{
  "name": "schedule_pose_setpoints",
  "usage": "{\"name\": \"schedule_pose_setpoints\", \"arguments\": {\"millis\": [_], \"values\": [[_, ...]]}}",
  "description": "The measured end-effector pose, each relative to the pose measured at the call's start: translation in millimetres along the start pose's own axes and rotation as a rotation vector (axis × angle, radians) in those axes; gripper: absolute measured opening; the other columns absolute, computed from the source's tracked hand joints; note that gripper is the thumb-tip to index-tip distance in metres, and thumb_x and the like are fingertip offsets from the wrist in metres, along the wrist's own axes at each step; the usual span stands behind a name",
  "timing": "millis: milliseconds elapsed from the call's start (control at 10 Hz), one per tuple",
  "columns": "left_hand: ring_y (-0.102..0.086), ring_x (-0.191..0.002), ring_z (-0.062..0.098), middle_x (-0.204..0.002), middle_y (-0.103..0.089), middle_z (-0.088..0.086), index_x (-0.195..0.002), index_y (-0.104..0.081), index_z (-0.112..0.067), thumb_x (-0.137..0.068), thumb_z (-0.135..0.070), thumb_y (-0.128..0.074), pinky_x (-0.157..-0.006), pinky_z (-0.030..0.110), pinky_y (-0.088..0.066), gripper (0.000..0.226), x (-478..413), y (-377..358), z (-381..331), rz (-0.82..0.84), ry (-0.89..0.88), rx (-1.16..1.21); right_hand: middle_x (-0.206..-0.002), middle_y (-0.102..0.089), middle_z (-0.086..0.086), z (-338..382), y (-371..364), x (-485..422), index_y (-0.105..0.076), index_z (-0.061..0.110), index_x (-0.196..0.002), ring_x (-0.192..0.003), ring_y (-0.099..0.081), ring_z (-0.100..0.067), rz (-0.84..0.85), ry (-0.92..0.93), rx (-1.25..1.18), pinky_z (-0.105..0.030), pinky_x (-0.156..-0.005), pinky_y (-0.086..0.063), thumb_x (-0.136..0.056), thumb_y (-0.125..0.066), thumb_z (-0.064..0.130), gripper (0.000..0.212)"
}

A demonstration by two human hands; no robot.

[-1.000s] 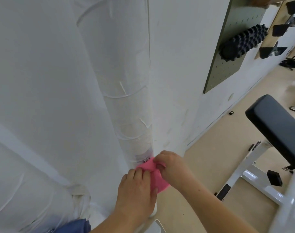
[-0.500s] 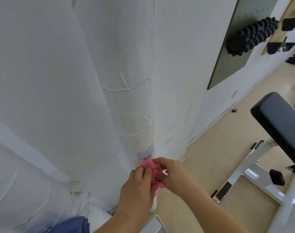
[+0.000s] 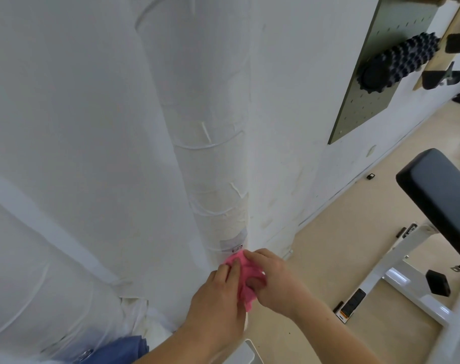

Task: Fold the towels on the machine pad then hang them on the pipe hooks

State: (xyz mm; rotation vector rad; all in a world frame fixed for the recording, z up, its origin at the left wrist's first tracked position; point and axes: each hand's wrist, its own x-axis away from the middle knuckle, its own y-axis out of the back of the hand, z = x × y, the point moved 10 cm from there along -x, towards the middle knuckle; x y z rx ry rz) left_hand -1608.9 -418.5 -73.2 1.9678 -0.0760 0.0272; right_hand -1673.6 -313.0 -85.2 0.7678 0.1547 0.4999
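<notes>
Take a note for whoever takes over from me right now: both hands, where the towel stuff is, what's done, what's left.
Left grip: fingers over the pink towel, thumb hidden, hold unclear.
Right grip: pinching the same towel.
Things: the towel is bunched small against the low end of the white pipe; no hook visible. Blue cloth at lower left. Machine pad to the right.
Done: this towel is off the pad and at the pipe.
Left: seat it on a hook; whether it has caught cannot be seen.
</notes>
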Motion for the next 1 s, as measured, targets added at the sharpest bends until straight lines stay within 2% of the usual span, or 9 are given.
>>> {"name": "schedule_pose_setpoints", "arguments": {"millis": [100, 300, 400, 500, 600, 700, 800, 1000], "values": [[-0.047, -0.123, 0.011, -0.144, -0.039, -0.010, -0.161, -0.015, -0.025, -0.097, -0.046, -0.044, -0.092, 0.028, -0.051, 0.073, -2, -1, 2, 0.012, 0.009, 0.016, -0.107, -0.068, 0.015, 1, -4, 1, -0.049, 0.052, -0.125, -0.099, -0.065, -0.008, -0.068, -0.003, -0.031, -0.032, -0.085, -0.056, -0.076, -0.053, 0.019, 0.059], [-0.050, -0.122, 0.015, -0.144, -0.039, -0.010, -0.156, -0.022, -0.028, -0.096, -0.039, -0.047, -0.092, 0.035, -0.053, 0.066, -7, -6, 0, 0.039, 0.018, 0.026, -0.103, -0.065, 0.014, -7, -6, -6, -0.062, 0.043, -0.118, -0.093, -0.064, -0.006, -0.049, -0.098, -0.002, -0.033, -0.081, -0.056, -0.077, -0.055, 0.015, 0.050], [-0.052, -0.126, 0.016, -0.153, -0.033, -0.011, -0.161, -0.016, -0.033, -0.097, -0.041, -0.049, -0.095, 0.037, -0.053, 0.073, -7, -6, 5, 0.133, 0.030, 0.058, -0.102, -0.060, 0.009, -3, -6, -5, -0.061, 0.041, -0.117, -0.091, -0.063, -0.012, 0.004, -0.141, 0.045, -0.036, -0.080, -0.057, -0.081, -0.056, 0.016, 0.044], [-0.051, -0.132, 0.014, -0.160, -0.028, -0.016, -0.161, -0.009, -0.042, -0.096, -0.040, -0.055, -0.105, 0.037, -0.050, 0.080, -5, 1, 11, 0.231, 0.022, 0.086, -0.101, -0.053, 0.008, 3, -6, -1, -0.057, 0.045, -0.121, -0.083, -0.065, -0.017, 0.055, -0.160, 0.035, -0.039, -0.074, -0.060, -0.081, -0.056, 0.021, 0.047], [-0.056, -0.126, 0.014, -0.150, -0.047, -0.016, -0.154, -0.024, -0.048, -0.094, -0.039, -0.058, -0.104, 0.037, -0.052, 0.070, -3, 24, 9, 0.197, -0.001, 0.035, -0.111, -0.053, 0.007, 13, 7, 3, -0.054, 0.039, -0.131, -0.101, -0.062, -0.018, 0.046, -0.144, 0.138, -0.038, -0.083, -0.058, -0.082, -0.058, 0.026, 0.050], [-0.062, -0.113, 0.016, -0.132, -0.062, -0.012, -0.139, -0.044, -0.043, -0.091, -0.045, -0.048, -0.094, 0.040, -0.056, 0.048, -2, 44, 1, 0.123, -0.023, 0.033, -0.121, -0.057, 0.004, 15, 25, 3, -0.059, 0.027, -0.132, -0.117, -0.056, -0.018, -0.032, -0.151, 0.221, -0.033, -0.095, -0.051, -0.086, -0.063, 0.023, 0.047], [-0.063, -0.112, 0.016, -0.129, -0.063, -0.012, -0.136, -0.048, -0.040, -0.088, -0.050, -0.043, -0.093, 0.041, -0.057, 0.049, 4, 52, -7, 0.108, -0.036, 0.051, -0.119, -0.060, 0.005, 17, 26, 6, -0.066, 0.024, -0.123, -0.115, -0.057, -0.017, -0.027, -0.151, 0.237, -0.032, -0.095, -0.051, -0.088, -0.063, 0.026, 0.035], [-0.059, -0.119, 0.013, -0.136, -0.059, -0.013, -0.144, -0.042, -0.043, -0.097, -0.042, -0.053, -0.100, 0.037, -0.055, 0.048, 16, 60, -10, 0.046, -0.070, 0.088, -0.120, -0.062, 0.006, 25, 29, 12, -0.068, 0.026, -0.124, -0.112, -0.058, -0.015, -0.088, -0.130, 0.190, -0.032, -0.094, -0.052, -0.092, -0.059, 0.024, 0.033]]}}
